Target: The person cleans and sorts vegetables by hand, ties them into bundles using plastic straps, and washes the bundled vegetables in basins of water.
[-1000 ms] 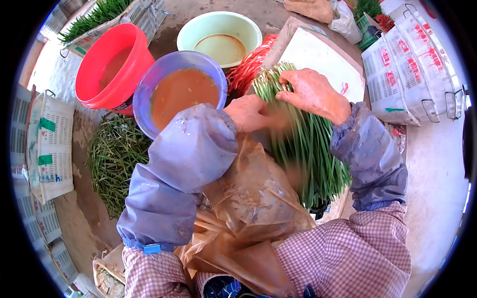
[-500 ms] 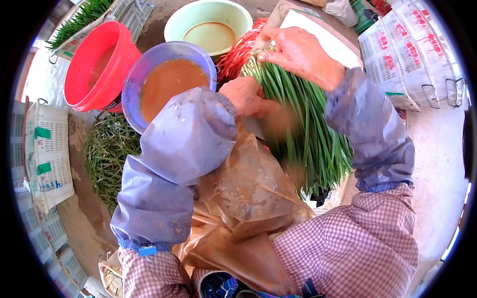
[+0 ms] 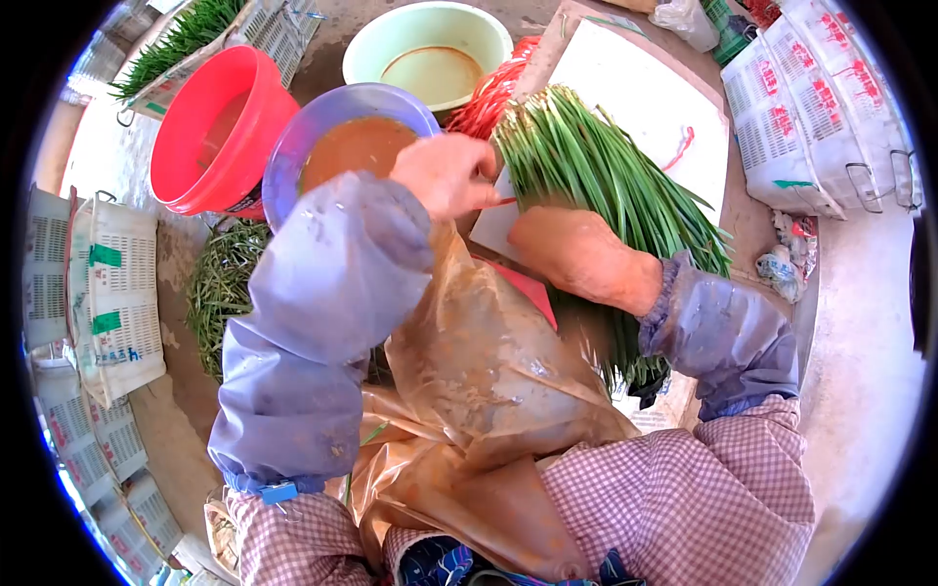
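Observation:
A thick bundle of green chives (image 3: 625, 186) lies on a white board (image 3: 703, 146), its pale cut ends at the upper left. My left hand (image 3: 447, 176) is beside those ends with fingers pinched together. A short bit of red tie (image 3: 504, 201) shows at its fingertips. My right hand (image 3: 581, 252) is curled against the near side of the bundle; its fingers are partly hidden and blurred, so what they grip does not show. Behind the bundle's ends lies a pile of red ties (image 3: 493, 98). One loose red strip (image 3: 679, 148) is on the board.
On the left stand a purple basin (image 3: 283, 161) of brown water, a red bucket (image 3: 181, 146) and a pale green basin (image 3: 363, 49). Leafy scraps (image 3: 227, 293) lie below them. White crates (image 3: 117, 293) line the left; more crates (image 3: 811, 107) stand at the right. A brown plastic apron (image 3: 479, 352) covers my lap.
My right hand has come down from the cut ends to the near side of the bundle. My left hand has moved slightly left. More of the white board shows.

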Demonstrator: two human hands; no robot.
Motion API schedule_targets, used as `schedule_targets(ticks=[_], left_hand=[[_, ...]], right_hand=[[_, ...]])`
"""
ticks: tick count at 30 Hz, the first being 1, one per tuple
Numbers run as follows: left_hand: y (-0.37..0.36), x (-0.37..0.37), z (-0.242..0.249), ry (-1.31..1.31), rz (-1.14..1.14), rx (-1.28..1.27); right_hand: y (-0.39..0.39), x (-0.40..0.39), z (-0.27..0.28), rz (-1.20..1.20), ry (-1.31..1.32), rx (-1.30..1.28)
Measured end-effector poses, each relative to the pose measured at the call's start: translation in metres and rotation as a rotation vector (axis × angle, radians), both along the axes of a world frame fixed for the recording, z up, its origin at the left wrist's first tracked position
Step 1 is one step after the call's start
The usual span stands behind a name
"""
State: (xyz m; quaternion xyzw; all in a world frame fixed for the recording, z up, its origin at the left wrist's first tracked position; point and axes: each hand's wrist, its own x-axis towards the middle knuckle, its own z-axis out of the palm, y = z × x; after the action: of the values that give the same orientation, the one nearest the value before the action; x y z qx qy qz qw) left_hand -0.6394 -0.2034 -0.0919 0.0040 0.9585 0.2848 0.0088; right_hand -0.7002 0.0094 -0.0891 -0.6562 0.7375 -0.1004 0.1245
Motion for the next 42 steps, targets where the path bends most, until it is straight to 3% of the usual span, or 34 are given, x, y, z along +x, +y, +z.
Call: schedule_targets(ticks=[4,14,17,23,29,32,33,35,39,42], left_hand=[[0.024,0.013,-0.018,-0.148,0.023,-0.214],[0.031,0.015,-0.010,-0.239,-0.099,-0.316],[0.031,0.017,-0.008,-0.193,-0.110,-0.217],[0.012,0.025,-0.020,-0.008,-0.133,-0.035],[0.012,0.027,-0.013,0.003,-0.073,0.248],[0.020,0.019,-0.016,-0.053,-0.039,0.760],[0.022,0.013,-0.017,-0.059,-0.142,0.841],[0.032,0.004,-0.014,-0.065,-0.188,0.827],[0.035,-0.006,-0.025,-0.083,-0.225,0.719],[0.040,0.003,-0.009,-0.034,-0.190,0.577]], right_hand=[[0.003,0.004,-0.005,-0.026,0.091,-0.032],[-0.001,0.007,-0.012,-0.207,0.071,-0.153],[-0.003,0.007,-0.017,-0.250,0.100,-0.184],[-0.025,0.015,-0.010,-0.314,0.310,0.019],[-0.020,0.008,-0.026,-0.243,0.281,-0.098],[-0.016,0.000,-0.004,-0.141,0.128,0.065],[-0.011,-0.002,-0.005,-0.080,0.005,0.011],[-0.003,-0.008,-0.008,0.049,-0.238,-0.097],[0.015,0.001,0.028,-0.066,-0.726,-0.026],[0.028,0.012,0.055,-0.178,-0.917,-0.225]])
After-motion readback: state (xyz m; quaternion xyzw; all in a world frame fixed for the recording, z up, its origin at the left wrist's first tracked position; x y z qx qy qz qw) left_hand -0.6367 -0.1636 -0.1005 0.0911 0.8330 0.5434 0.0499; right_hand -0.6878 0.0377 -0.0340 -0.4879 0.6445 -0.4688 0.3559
